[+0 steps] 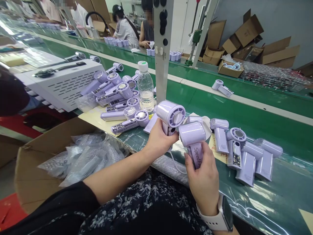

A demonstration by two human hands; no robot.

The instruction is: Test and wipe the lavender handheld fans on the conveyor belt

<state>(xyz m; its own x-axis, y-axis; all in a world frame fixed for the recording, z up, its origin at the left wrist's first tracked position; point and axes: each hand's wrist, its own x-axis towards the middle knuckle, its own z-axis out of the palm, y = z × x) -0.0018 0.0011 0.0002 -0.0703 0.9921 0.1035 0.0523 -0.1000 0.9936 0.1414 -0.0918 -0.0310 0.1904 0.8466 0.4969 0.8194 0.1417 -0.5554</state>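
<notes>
My left hand (pixel 160 138) is closed round the handle of a lilac handheld fan (pixel 171 113), whose round vented end faces right and toward me. In my right hand (pixel 204 174) is a second lilac handheld fan (pixel 192 133), gripped by its handle, with "Speed" lettering showing. The two fan heads are side by side, close together; whether they touch I cannot tell. A white cable (pixel 176 164) hangs below them. Several more lilac fans (pixel 237 134) lie to the right of my right hand, and a pile of others (pixel 124 89) lies beyond my left hand.
A clear water bottle (pixel 146 86) stands beside a metal post (pixel 163 52). At left are a white vented machine (pixel 63 83) and a cardboard box (pixel 26 166) of bubble-wrap bags. One fan (pixel 222 88) lies on the green conveyor (pixel 195 88). Across it, people sit near lilac parts.
</notes>
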